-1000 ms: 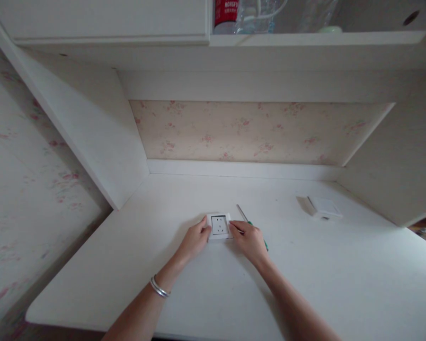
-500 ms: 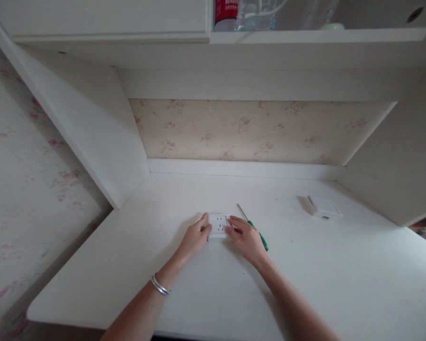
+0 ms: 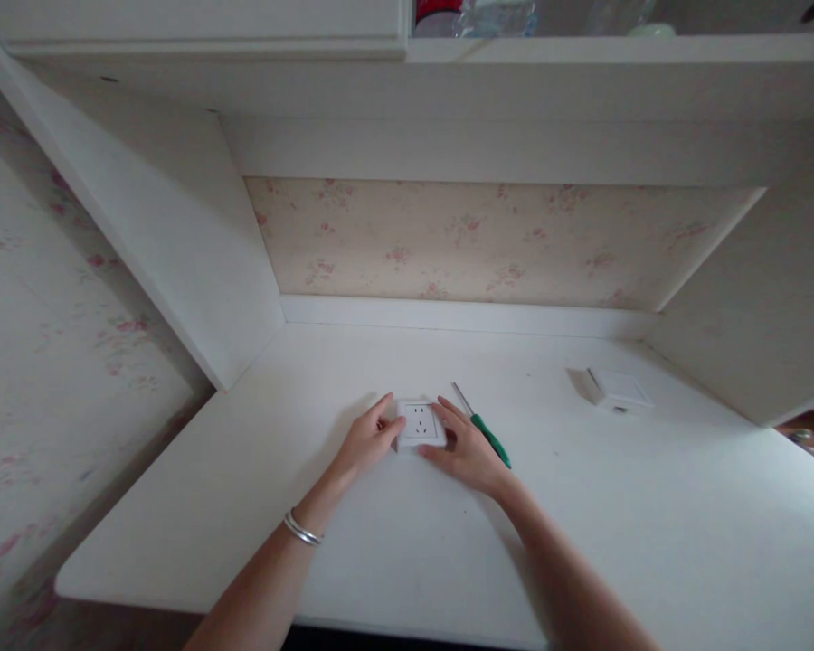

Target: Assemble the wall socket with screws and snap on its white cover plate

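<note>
A white wall socket (image 3: 419, 421) in a square box lies face up on the white desk, its slots showing. At its left side is my left hand (image 3: 366, 440), the thumb tip against the edge and the index finger stretched out apart from it. My right hand (image 3: 470, 454) grips the socket from the right, fingers at the upper right edge and thumb at the lower front edge. Just beyond the right hand lies a screwdriver (image 3: 489, 439) with a green handle, its metal shaft pointing away to the back left.
Another white box-shaped fitting (image 3: 620, 389) rests on the desk (image 3: 353, 570) toward the back right. Overhead runs a white shelf (image 3: 515, 90) holding clear plastic items. Side panels (image 3: 176, 235) bound the desk left and right, with flowered wallpaper (image 3: 468, 244) behind.
My left fingers have spread away from the socket's left edge. The right thumb has shifted from the socket's face to its lower front edge. The view has tilted slightly down.
</note>
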`<state>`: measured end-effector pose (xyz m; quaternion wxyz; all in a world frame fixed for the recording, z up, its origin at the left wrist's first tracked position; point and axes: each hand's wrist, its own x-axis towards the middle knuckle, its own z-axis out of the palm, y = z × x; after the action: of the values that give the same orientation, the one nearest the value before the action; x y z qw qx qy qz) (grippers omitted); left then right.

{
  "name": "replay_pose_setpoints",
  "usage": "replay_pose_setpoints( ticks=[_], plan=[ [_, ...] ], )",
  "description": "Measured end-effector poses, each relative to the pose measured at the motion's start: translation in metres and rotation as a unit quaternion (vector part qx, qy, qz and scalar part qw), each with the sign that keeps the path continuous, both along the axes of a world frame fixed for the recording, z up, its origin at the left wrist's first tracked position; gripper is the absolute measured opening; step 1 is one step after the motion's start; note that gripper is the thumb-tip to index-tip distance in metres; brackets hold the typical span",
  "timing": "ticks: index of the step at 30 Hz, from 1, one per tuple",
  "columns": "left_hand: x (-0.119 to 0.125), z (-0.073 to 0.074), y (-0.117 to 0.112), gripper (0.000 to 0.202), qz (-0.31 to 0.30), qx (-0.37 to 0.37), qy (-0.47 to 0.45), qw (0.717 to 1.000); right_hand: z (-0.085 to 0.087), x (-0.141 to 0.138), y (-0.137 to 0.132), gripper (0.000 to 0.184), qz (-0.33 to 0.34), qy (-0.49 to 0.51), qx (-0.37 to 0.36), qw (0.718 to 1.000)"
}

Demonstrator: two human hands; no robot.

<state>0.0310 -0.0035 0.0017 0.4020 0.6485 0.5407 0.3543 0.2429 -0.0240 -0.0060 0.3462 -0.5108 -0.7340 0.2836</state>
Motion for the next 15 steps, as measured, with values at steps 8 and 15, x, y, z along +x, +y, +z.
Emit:
replay_pose_setpoints(
  ticks=[8,15],
  plan=[
    [-0.023,0.005,0.008,0.087,-0.165,0.065,0.019,0.984,-0.004,0.006,0.005,0.071,0.037,0.028,-0.010,0.999],
    [-0.021,-0.006,0.013,0.080,-0.150,0.068,0.008,0.986,-0.006,0.008,0.006,0.068,0.031,-0.002,0.005,1.000]
  ],
)
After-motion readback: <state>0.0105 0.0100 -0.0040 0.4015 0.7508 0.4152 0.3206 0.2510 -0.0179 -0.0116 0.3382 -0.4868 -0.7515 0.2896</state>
